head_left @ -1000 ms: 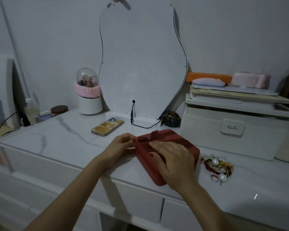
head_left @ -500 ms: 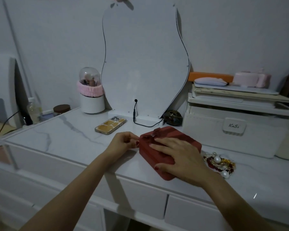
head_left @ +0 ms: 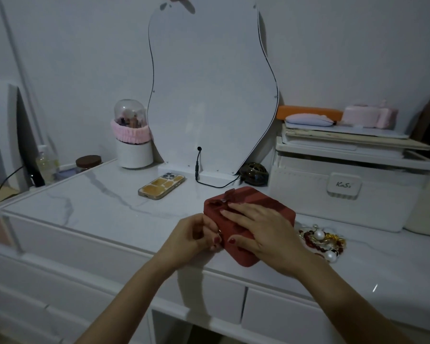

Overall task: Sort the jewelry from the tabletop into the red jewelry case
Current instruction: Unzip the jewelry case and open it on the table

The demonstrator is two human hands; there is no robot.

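A phone (head_left: 162, 185) lies before the wavy mirror (head_left: 211, 90).

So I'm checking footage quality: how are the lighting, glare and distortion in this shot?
Head view: dim, bluish light; wide-angle bending at the edges; a small glare streak on the white marble tabletop; the red jewelry case and the pearl-and-bead jewelry pile stay legible.

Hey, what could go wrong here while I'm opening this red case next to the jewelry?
1. The red jewelry case sits near the table's front edge; tugging with the left hand might slide it off.
2. The jewelry pile lies right beside the case; a shifting case or the right hand may scatter it.
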